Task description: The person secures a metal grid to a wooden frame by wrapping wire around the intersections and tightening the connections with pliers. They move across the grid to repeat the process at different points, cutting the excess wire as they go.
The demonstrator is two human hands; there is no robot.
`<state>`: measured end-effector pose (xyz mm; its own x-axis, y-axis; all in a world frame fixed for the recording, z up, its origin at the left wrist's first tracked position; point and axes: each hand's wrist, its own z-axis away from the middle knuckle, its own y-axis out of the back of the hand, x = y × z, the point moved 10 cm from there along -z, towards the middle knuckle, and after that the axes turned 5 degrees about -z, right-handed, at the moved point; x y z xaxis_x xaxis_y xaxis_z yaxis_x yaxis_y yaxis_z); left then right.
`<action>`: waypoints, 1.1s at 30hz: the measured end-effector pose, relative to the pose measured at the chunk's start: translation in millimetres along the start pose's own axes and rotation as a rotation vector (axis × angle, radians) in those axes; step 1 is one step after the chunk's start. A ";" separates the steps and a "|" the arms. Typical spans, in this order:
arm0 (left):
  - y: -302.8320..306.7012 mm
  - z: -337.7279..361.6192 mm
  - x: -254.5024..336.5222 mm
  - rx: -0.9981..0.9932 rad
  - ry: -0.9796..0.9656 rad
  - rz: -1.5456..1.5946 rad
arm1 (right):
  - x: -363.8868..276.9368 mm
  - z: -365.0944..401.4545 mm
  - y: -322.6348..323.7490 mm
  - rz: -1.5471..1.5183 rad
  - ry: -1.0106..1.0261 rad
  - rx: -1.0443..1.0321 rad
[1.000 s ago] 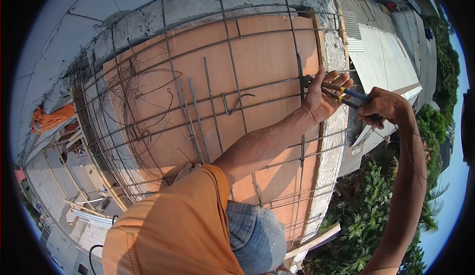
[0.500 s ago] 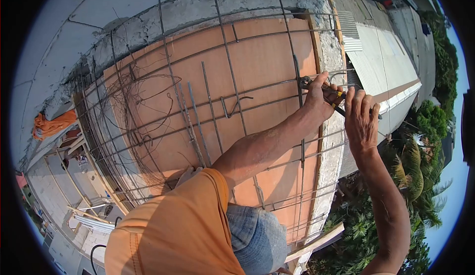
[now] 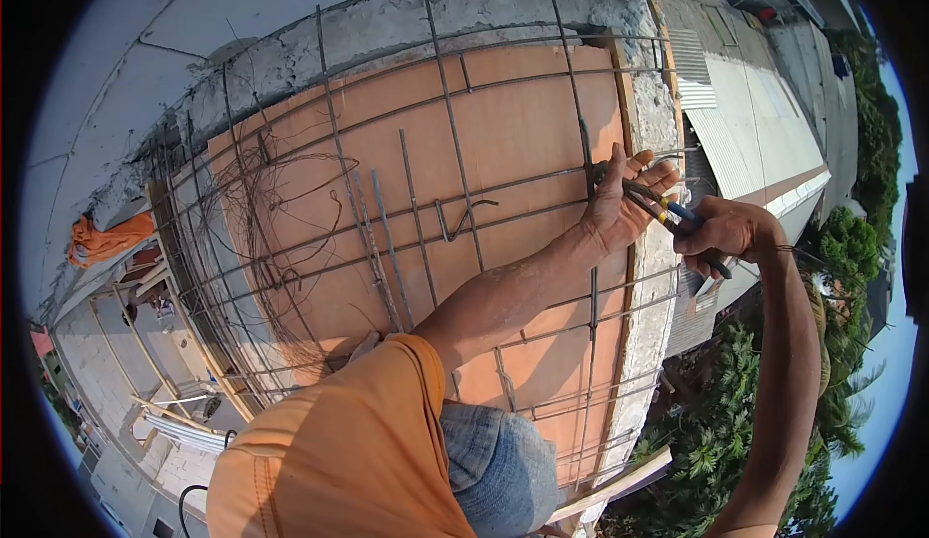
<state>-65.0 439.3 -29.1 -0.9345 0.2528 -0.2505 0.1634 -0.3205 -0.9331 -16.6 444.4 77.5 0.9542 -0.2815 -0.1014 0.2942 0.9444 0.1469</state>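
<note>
My right hand (image 3: 728,232) is closed around the handles of pincers (image 3: 685,215) with dark blue grips and yellow bands. The wrist is bent, and the handle ends stick out below the fist. The jaws point left, toward a crossing of the steel rebar grid (image 3: 450,117) near the formwork's edge. My left hand (image 3: 619,204) is at that crossing, palm turned up and fingers spread, with the pincers passing over the palm. Its thumb lies right by the upright bar.
Orange-brown plywood (image 3: 532,103) lies beneath the bars. Tangled tie wire (image 3: 276,209) hangs over the left side. A rough concrete edge (image 3: 644,286) borders the right, with roofs and trees (image 3: 716,441) beyond. An orange cloth (image 3: 108,238) lies far left.
My right hand has turned over, bending at the wrist and swinging the pincers' handles. My left fingers have spread from around the tool. The view has shifted slightly.
</note>
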 end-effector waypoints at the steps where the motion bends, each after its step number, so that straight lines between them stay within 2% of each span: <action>1: -1.6 -1.1 0.5 0.000 -0.003 0.002 | 6.0 -1.7 -7.6 -0.119 0.007 -0.044; 3: 7.3 -3.1 -4.2 0.113 0.021 0.120 | 12.4 -6.8 -14.8 -0.190 0.034 -0.099; 4: 8.1 -1.0 -1.5 0.102 -0.005 0.043 | 18.9 -7.2 -12.8 -0.251 0.024 -0.074; 6: 12.1 -8.4 -4.4 0.123 -0.008 0.083 | 21.3 -1.7 -8.0 -0.313 0.046 -0.031; 7: 15.9 -9.7 -3.9 0.146 -0.025 0.124 | 22.2 2.5 4.3 -0.478 0.182 0.060; 9: 19.6 -7.8 -4.7 0.244 -0.022 0.136 | 41.5 26.2 29.2 -0.972 0.406 0.409; 11: 23.2 -5.5 -5.0 0.293 -0.016 0.079 | 134.2 32.5 50.3 -0.903 0.337 0.865; 12: 19.6 -5.4 -2.0 0.296 -0.025 0.090 | 216.1 13.3 48.9 -0.390 -0.018 0.756; 13: 19.3 -5.1 -3.9 0.303 -0.023 0.110 | 189.4 26.1 11.0 0.570 0.043 0.834; 15: 21.3 -4.7 -3.9 0.316 -0.046 0.069 | 105.0 55.8 -71.4 0.537 0.141 0.645; 17: 25.4 -6.0 -5.8 0.329 -0.042 0.093 | 22.2 92.7 -103.6 0.729 0.457 0.939; 19: 28.2 -7.3 -6.0 0.339 -0.056 0.096 | -40.2 118.5 -96.6 1.062 0.533 1.273; 21: 29.3 -8.8 -7.6 0.345 -0.030 0.118 | -12.5 78.9 -57.2 1.102 0.220 1.265; 22: 29.7 -8.3 -6.1 0.342 -0.042 0.117 | -1.7 63.1 -48.5 1.220 0.170 1.250; 23: 30.4 -7.3 -8.2 0.343 -0.035 0.112 | 13.1 47.7 -40.2 1.226 0.179 1.252; 24: 29.6 -7.6 -9.7 0.342 -0.025 0.109 | 23.8 39.2 -35.3 1.267 0.223 1.339; 25: 27.7 -8.2 -7.9 0.338 -0.031 0.111 | 25.2 39.3 -35.0 1.304 0.266 1.428; 26: 28.4 -8.0 -8.5 0.343 -0.032 0.131 | 8.1 52.0 -39.7 1.333 0.405 1.545; 27: 28.8 -8.9 -9.9 0.346 -0.029 0.147 | 8.0 50.7 -34.5 1.335 0.406 1.546; 29: 33.8 -13.7 -9.9 0.342 -0.027 0.159 | 20.2 34.1 -13.7 1.276 0.319 1.388; 30: 32.3 -15.5 -11.7 0.341 -0.018 0.169 | 8.0 43.3 -16.2 1.242 0.393 1.392; 31: 31.9 -15.7 -14.8 0.337 -0.006 0.167 | -1.9 52.6 -15.3 1.242 0.379 1.396; 33: 16.0 -1.8 -4.3 0.282 -0.049 0.180 | -9.3 50.2 -7.9 1.091 0.262 1.128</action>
<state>-57.8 434.7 -43.5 -0.9137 0.1276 -0.3859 0.2395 -0.5980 -0.7649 -25.1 431.1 126.7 0.7246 0.5650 0.3946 -0.4938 0.0262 0.8692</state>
